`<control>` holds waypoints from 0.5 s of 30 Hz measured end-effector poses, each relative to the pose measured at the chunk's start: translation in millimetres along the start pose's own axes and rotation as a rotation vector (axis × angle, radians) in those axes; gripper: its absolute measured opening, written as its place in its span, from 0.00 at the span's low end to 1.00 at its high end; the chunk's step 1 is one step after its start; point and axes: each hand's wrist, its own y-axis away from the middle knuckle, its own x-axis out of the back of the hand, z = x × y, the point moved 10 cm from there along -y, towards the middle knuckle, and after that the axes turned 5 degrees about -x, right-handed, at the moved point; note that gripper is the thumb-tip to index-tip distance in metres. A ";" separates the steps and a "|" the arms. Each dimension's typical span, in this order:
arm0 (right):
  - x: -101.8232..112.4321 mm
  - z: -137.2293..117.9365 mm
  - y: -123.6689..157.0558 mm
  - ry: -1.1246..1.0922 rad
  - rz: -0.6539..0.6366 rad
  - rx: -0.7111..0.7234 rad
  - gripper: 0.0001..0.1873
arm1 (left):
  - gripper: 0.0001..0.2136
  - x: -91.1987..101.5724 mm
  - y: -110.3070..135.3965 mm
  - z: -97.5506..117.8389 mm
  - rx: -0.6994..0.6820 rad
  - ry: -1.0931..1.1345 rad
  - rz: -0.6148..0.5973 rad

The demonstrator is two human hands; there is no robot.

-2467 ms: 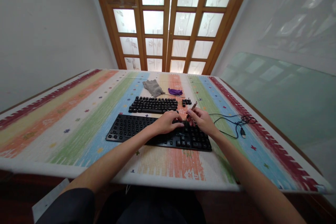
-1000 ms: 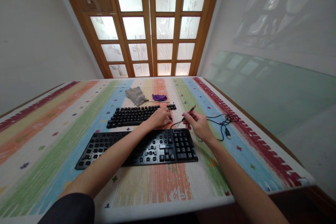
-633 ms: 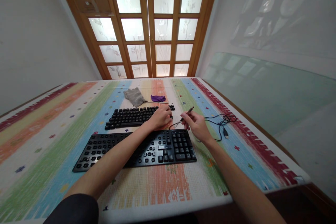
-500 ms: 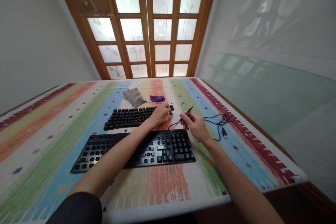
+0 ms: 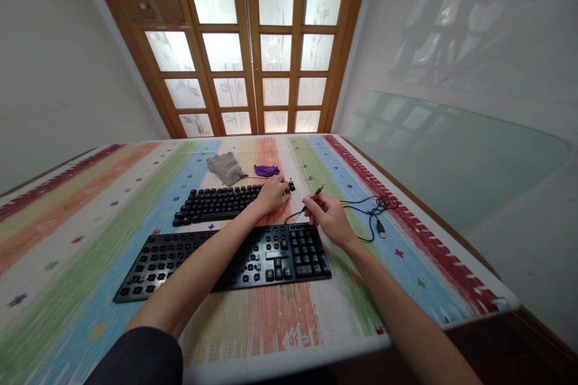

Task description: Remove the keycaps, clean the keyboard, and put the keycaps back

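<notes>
one black keyboard (image 5: 257,261) is laid flat on the desk (image 5: 343,340), close to the near edge, and its middle is partly covered by the left forearm (image 5: 203,271). just beyond it, black loose keys (image 5: 212,204) are set out in rows, their right end hidden by the left hand (image 5: 273,195). its fingers are bent and lowered near a small cluster of keys (image 5: 291,186); whether anything is gripped by them cannot be told. by the right hand (image 5: 329,216), raised near the keyboard's far right corner, one slim tool (image 5: 318,190) is held, with the fingers clamped on it.

farther back, two cloths are seen, one grey cloth (image 5: 226,168) and one purple cloth (image 5: 266,170), with one thin rod (image 5: 257,177) placed beside them. to the right, one black cable (image 5: 371,212) is loosely coiled, ended by one plug (image 5: 382,230). the loose keys are too small to be counted.

on the keyboard, the number pad at the right end is covered with keys, as are a few spots just left of it; elsewhere dark sockets are exposed. the desk is spread with a striped tablecloth (image 5: 139,192).
</notes>
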 end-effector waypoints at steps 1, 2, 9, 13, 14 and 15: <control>-0.1 0.2 0.1 -0.001 0.000 -0.001 0.22 | 0.03 0.0 0.3 -0.7 0.004 0.000 -0.002; -0.4 0.3 0.2 -0.002 -0.001 -0.002 0.22 | 0.03 -0.1 0.7 -1.3 0.007 0.000 -0.003; -1.4 0.5 1.1 -0.007 -0.006 -0.010 0.22 | 0.04 1.1 2.3 -4.3 0.013 0.011 0.008; -1.6 2.5 0.6 0.016 -0.005 -0.015 0.22 | 0.05 3.0 3.2 -3.9 0.009 0.027 0.026; -2.0 3.1 0.6 0.022 -0.006 -0.014 0.23 | 0.05 3.8 4.2 -3.6 0.010 0.032 0.031; -2.5 3.5 0.7 0.027 -0.008 -0.013 0.23 | 0.05 4.9 5.8 -3.2 0.011 0.036 0.037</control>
